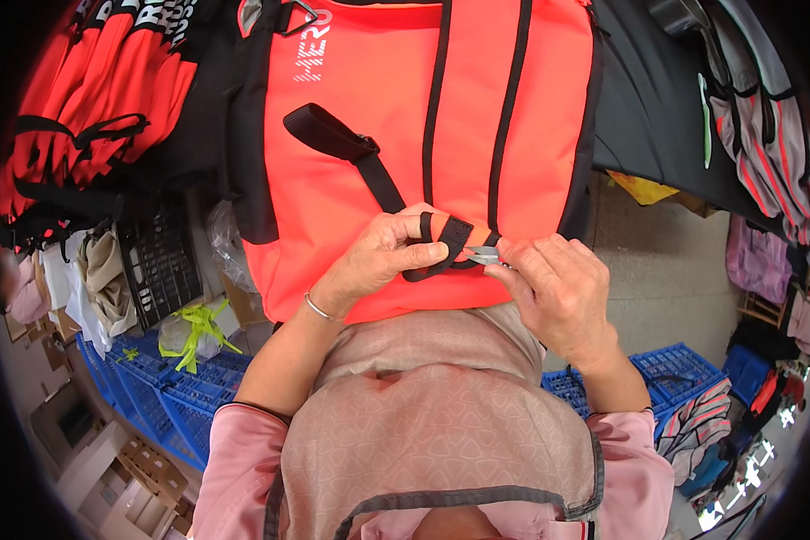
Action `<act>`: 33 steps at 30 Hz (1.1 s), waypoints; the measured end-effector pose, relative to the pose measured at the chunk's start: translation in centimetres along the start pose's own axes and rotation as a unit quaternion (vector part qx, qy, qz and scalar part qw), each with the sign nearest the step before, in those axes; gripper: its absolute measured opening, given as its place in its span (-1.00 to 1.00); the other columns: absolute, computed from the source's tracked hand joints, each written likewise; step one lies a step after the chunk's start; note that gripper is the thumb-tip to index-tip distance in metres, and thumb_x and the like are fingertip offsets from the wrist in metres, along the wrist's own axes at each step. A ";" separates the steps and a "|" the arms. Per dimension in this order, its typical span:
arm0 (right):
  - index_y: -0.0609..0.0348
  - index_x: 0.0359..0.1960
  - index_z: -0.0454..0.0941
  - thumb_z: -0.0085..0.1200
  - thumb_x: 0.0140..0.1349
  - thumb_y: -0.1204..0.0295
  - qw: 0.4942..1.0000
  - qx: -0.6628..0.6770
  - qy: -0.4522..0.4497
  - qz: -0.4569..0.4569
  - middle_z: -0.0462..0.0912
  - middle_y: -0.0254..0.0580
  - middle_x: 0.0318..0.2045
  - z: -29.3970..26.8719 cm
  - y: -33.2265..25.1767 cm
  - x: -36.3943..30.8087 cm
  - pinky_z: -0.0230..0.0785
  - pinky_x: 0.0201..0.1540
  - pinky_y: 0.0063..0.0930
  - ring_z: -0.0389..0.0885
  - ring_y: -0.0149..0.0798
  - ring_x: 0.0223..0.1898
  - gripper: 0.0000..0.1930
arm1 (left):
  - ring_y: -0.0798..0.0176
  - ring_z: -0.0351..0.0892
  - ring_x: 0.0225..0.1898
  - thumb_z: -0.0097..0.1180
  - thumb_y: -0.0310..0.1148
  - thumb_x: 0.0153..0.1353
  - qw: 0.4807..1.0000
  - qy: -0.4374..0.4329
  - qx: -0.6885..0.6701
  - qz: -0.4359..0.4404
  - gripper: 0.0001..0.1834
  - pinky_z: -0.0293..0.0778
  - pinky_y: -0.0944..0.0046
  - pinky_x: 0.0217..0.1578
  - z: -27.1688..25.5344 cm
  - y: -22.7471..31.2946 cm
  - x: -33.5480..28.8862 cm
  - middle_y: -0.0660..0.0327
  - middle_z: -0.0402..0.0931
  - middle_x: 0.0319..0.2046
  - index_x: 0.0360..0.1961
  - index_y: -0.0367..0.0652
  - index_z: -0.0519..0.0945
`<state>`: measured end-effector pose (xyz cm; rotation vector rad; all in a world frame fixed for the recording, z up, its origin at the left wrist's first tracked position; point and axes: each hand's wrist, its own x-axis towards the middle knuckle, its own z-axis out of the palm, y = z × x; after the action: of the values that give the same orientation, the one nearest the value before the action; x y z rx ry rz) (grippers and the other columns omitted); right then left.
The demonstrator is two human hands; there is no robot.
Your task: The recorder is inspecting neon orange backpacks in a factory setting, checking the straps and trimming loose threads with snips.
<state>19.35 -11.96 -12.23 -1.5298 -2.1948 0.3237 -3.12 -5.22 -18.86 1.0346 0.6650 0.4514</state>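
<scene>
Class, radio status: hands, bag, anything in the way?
Left hand pinching black strap; right hand holding snips beside it. Orange bag underneath. Webbing loop beyond left hand, clear of snips.

The dark surface (643,117) bears an orange bag (468,135) under my left grip (378,259), red pieces (157,85) beyond it leftward, grey pieces (749,117) beyond my right grip (558,290).

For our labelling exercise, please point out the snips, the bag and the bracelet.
Snips (486,259): head view, on a blade.
Bag (391,108): head view, on its orange-red panel.
Bracelet (317,308): head view, on its band.
</scene>
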 end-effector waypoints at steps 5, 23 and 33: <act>0.22 -0.29 0.63 0.36 -0.02 0.39 0.999 -0.026 0.042 0.016 0.53 -0.29 -0.53 0.5 -0.8 -0.5 0.27 -0.48 -0.40 0.51 -0.29 -0.51 -0.73 | 0.45 0.39 -0.17 0.23 -0.32 0.24 0.999 0.020 0.026 0.004 -0.76 0.32 0.40 -0.16 0.4 0.2 0.0 0.34 0.43 -0.16 -0.19 -0.29 0.72; 0.25 -0.40 0.67 0.37 0.04 0.44 0.945 0.223 0.061 0.232 0.65 -0.12 -0.51 0.7 0.9 -1.5 0.48 -0.40 -0.38 0.64 -0.16 -0.49 -0.84 | 0.39 0.42 -0.11 0.26 -0.33 0.26 0.996 0.034 0.080 0.011 -0.76 0.40 0.33 -0.09 0.8 -0.2 -0.2 0.28 0.50 -0.14 -0.10 -0.21 0.72; 0.20 -0.34 0.65 0.40 -0.01 0.44 0.991 0.056 0.063 0.101 0.65 -0.23 -0.50 1.0 -0.4 -1.8 0.33 -0.47 -0.39 0.59 -0.23 -0.50 -0.78 | 0.46 0.41 -0.19 0.25 -0.40 0.26 0.997 0.063 0.042 -0.020 -0.80 0.40 0.41 -0.25 1.5 0.2 -0.3 0.30 0.49 -0.15 -0.13 -0.24 0.72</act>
<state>19.11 -13.72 -13.31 -1.6663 -1.8978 0.3959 -2.25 -6.25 -18.03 1.0758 0.8211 0.4590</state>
